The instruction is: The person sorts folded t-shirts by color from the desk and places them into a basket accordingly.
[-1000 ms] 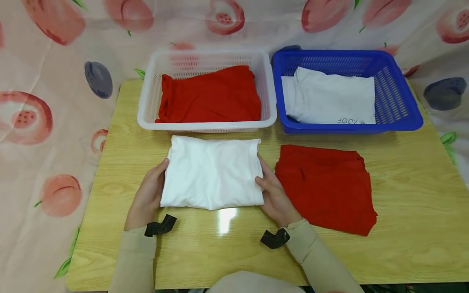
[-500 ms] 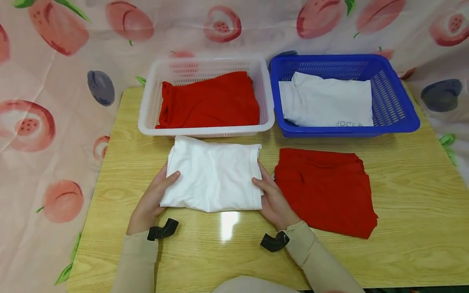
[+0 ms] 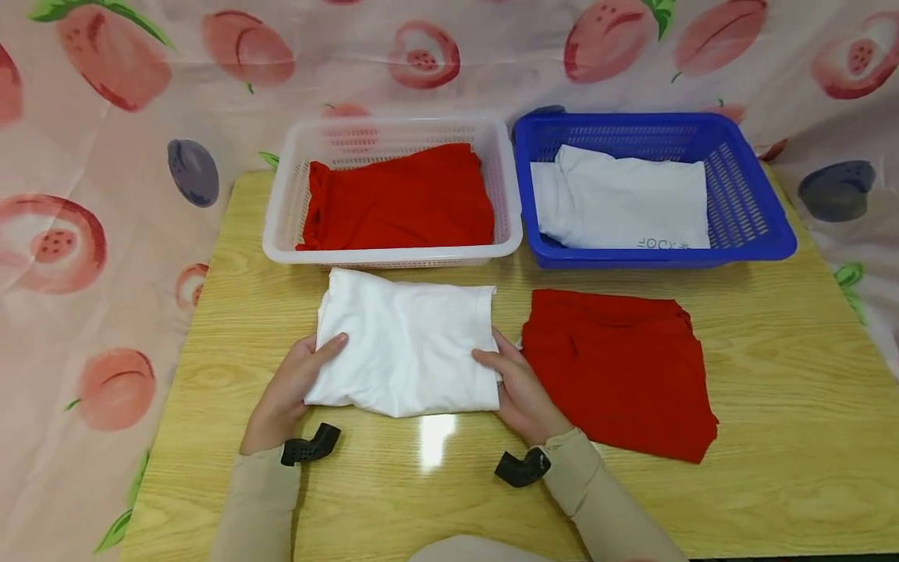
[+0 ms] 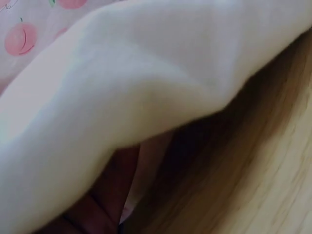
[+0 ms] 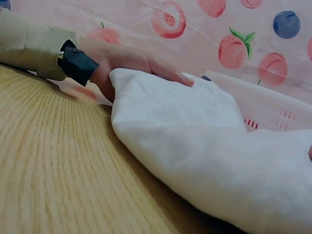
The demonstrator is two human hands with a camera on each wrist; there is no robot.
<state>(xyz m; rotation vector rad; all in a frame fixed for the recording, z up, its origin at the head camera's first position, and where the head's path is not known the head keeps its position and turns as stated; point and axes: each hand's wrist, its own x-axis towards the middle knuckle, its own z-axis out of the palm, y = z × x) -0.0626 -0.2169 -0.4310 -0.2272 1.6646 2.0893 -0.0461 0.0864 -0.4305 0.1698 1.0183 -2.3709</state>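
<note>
A folded white garment [image 3: 407, 347] is held by both hands in the middle of the head view. My left hand [image 3: 288, 390] grips its left edge, thumb on top and fingers underneath. At the right edge my right hand [image 3: 523, 390] pinches it the same way, thumb on top. In the right wrist view the white garment [image 5: 180, 141] sags between the hands, its lower side just above or on the table; the left hand [image 5: 131, 61] shows behind it. The left wrist view has the white garment [image 4: 131, 83] across it, with dark fingers partly hidden below. A folded red garment [image 3: 618, 375] lies beside my right hand.
Behind the white garment stands a white plastic basket [image 3: 274, 254] with a folded red garment [image 3: 407, 203] inside. To its right, a blue basket [image 3: 758, 254] contains a folded white garment [image 3: 639, 203] with dark print. All rest on a wooden table [image 3: 794, 437] before a fruit-patterned cloth [image 3: 323, 47].
My left thumb has come over the top of the white garment's left edge. The garment's bottom edge sags and creases slightly more. The head view has tilted a little upward.
</note>
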